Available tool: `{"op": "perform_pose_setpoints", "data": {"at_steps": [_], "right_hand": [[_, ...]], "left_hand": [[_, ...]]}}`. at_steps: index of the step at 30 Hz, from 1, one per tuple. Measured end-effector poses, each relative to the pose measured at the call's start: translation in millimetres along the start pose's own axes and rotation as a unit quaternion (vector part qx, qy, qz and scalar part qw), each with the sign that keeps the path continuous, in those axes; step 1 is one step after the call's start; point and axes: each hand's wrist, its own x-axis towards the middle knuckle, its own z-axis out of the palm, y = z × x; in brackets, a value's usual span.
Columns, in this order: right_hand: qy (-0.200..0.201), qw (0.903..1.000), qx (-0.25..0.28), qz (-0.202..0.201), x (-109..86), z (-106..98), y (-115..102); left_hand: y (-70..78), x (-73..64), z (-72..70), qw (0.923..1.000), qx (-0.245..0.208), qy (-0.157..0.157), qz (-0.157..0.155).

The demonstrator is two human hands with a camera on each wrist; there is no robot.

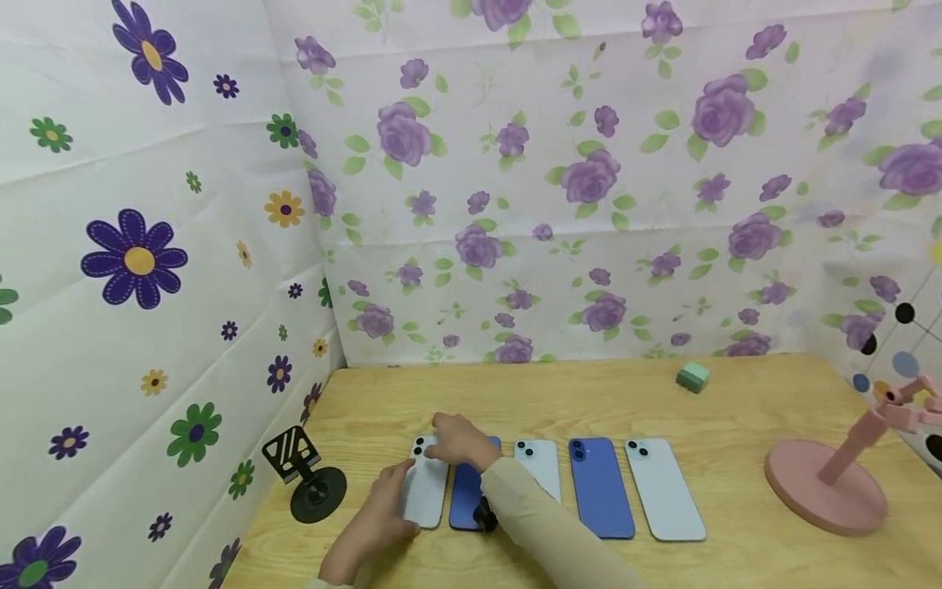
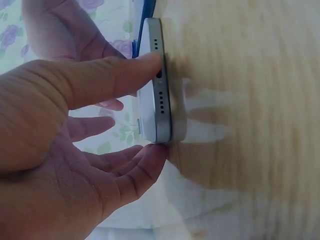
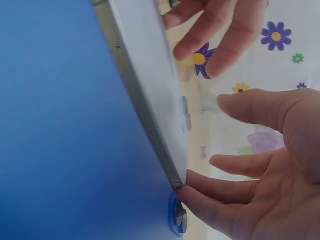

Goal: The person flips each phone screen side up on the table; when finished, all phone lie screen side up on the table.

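A white smartphone [image 1: 428,492] lies camera side up at the left end of a row of phones. My left hand [image 1: 379,509] holds it at its near left corner; in the left wrist view the thumb [image 2: 150,62] rests on the end with the port and speaker holes, and fingertips touch the side edge. At the phone's far end is my right hand [image 1: 462,442]. In the right wrist view its lower fingers [image 3: 215,200] lie nearly straight against the top corner, while the thumb stands apart. A blue smartphone [image 1: 465,491] lies close on the right, partly under my right forearm.
Further right lie another white phone [image 1: 543,466], a blue phone [image 1: 603,495] and a white phone [image 1: 666,495]. A black phone stand [image 1: 316,495] is at the left, a pink stand [image 1: 827,487] at the right. A small green block [image 1: 693,376] sits near the back wall.
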Motion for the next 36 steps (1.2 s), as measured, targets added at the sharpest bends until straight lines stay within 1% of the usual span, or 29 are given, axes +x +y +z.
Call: {"op": "perform_pose_setpoints", "data": {"at_steps": [3, 7, 11, 16, 18, 24, 27, 31, 36], "right_hand": [[-0.007, 0.9997, 0.021, -0.006, -0.3, -2, 2], [-0.019, 0.9976, 0.066, -0.007, 0.0, -1, 4], [-0.027, 0.9929, 0.116, -0.001, -0.3, 2, 5], [-0.027, 0.9840, 0.176, 0.004, -0.7, 2, 7], [-0.022, 0.9822, 0.186, 0.008, -0.8, 2, 10], [0.010, 0.9780, 0.208, 0.012, -2.4, -2, 16], [0.014, 0.9753, 0.220, 0.017, -4.2, -3, 16], [0.015, 0.9724, 0.232, 0.023, -7.2, -3, 17], [0.030, 0.9664, 0.254, 0.023, -9.9, -1, 21]], "left_hand": [[0.7, -0.8, 3.1, 0.9999, 0.008, 0.002, -0.013], [1.2, -4.5, 5.0, 0.9997, 0.015, 0.001, -0.019], [1.8, -8.9, 4.4, 0.9998, 0.008, -0.009, -0.016], [2.8, -9.9, 4.2, 0.9999, 0.010, -0.009, -0.004], [3.6, -9.3, 4.4, 0.9999, 0.013, -0.008, 0.000], [7.3, -4.2, 4.4, 0.9996, 0.021, -0.001, 0.019], [9.9, -2.0, 3.6, 0.9994, 0.023, 0.002, 0.027], [11.9, -0.6, 0.7, 0.9993, 0.028, -0.006, 0.025], [13.0, -1.4, -2.4, 0.9990, 0.026, -0.019, 0.031]]}}
